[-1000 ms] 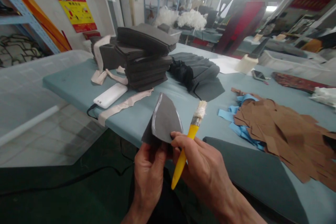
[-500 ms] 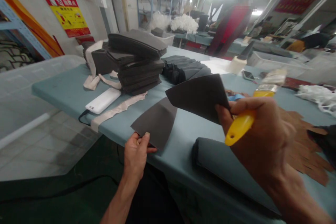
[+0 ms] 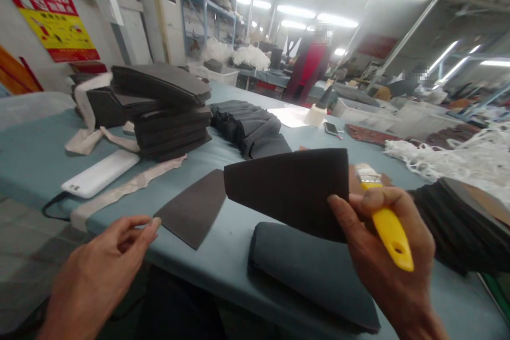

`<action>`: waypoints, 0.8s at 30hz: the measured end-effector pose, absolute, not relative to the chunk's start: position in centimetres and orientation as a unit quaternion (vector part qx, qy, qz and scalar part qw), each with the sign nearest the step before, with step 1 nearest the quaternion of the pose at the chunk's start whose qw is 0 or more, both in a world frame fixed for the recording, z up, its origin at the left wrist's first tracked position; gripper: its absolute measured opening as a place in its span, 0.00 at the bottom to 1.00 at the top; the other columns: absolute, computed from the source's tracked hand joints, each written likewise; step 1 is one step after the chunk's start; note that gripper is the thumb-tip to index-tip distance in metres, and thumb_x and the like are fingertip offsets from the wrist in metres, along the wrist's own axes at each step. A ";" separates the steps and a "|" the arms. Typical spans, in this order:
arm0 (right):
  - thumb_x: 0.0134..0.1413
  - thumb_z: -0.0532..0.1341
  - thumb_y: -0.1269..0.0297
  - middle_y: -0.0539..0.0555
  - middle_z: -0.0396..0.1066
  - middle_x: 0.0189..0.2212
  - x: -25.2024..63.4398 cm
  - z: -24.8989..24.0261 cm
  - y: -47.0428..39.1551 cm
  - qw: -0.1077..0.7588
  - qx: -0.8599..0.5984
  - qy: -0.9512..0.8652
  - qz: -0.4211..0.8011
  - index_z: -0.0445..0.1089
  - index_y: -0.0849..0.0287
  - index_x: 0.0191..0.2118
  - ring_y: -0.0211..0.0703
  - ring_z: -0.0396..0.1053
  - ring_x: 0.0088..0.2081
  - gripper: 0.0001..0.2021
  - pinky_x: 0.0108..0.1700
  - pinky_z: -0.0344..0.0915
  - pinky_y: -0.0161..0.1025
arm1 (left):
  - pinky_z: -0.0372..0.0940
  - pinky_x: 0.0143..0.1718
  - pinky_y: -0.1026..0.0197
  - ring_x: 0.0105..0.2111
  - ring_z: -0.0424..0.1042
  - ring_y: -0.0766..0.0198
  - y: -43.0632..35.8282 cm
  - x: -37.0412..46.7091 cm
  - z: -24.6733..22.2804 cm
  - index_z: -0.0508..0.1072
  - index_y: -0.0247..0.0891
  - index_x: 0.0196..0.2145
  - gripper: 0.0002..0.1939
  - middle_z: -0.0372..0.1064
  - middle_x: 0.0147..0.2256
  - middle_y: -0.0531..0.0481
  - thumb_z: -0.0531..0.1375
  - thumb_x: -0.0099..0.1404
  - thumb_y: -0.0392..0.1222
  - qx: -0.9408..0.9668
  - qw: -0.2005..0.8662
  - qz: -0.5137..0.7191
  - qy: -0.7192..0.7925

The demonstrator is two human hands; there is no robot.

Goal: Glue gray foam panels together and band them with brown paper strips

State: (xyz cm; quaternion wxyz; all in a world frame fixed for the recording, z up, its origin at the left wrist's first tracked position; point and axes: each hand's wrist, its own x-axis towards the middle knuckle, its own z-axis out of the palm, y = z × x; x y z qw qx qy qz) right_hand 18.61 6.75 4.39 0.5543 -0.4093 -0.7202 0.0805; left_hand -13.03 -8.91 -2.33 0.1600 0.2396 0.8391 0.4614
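My right hand (image 3: 392,249) is closed round a paintbrush with a yellow handle (image 3: 392,234) and pale bristles. Its thumb and fingers also pinch a dark tapered panel (image 3: 290,188), held up above the table. My left hand (image 3: 105,263) has thumb and fingers closed together at the near-left corner of a second, dark grey tapered panel (image 3: 193,207), which lies flat near the table edge. Below the raised panel rests a stack of dark blue-grey pieces (image 3: 311,276).
Tall stacks of dark panels (image 3: 171,130) stand left on the blue-green table (image 3: 27,133), near a white power bank (image 3: 101,172) and pale strips. Fanned grey pieces (image 3: 255,125) lie behind. Another dark stack (image 3: 462,223) is at right. A person (image 3: 308,71) stands farther back.
My view has turned right. The right hand has lowered the brush and shows its panel flatter to me. The left hand has drawn back to the corner of the panel on the table.
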 end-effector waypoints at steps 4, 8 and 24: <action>0.53 0.77 0.50 0.47 0.72 0.27 20.1 4.2 5.6 0.571 -0.459 -0.652 0.196 0.65 0.54 0.34 0.37 0.70 0.26 0.22 0.26 0.69 0.31 | 0.73 0.44 0.56 0.47 0.80 0.44 -6.6 -8.9 -1.5 0.81 0.42 0.45 0.41 0.83 0.43 0.42 0.71 0.45 0.76 0.281 0.287 0.534 0.744; 0.41 0.81 0.47 0.44 0.66 0.22 21.9 4.1 5.0 0.578 -0.495 -0.557 0.332 0.63 0.53 0.33 0.33 0.62 0.22 0.28 0.21 0.63 0.27 | 0.71 0.53 0.54 0.52 0.78 0.48 -3.7 -5.1 -0.7 0.78 0.39 0.53 0.40 0.81 0.52 0.39 0.70 0.55 0.73 0.297 0.435 0.601 0.601; 0.57 0.74 0.56 0.47 0.74 0.30 28.8 0.7 3.7 0.568 -0.523 -0.608 0.186 0.63 0.52 0.36 0.36 0.74 0.29 0.18 0.32 0.73 0.28 | 0.79 0.38 0.61 0.36 0.80 0.57 -2.1 0.7 -1.1 0.81 0.43 0.39 0.21 0.81 0.38 0.48 0.77 0.55 0.58 0.300 0.490 0.597 0.560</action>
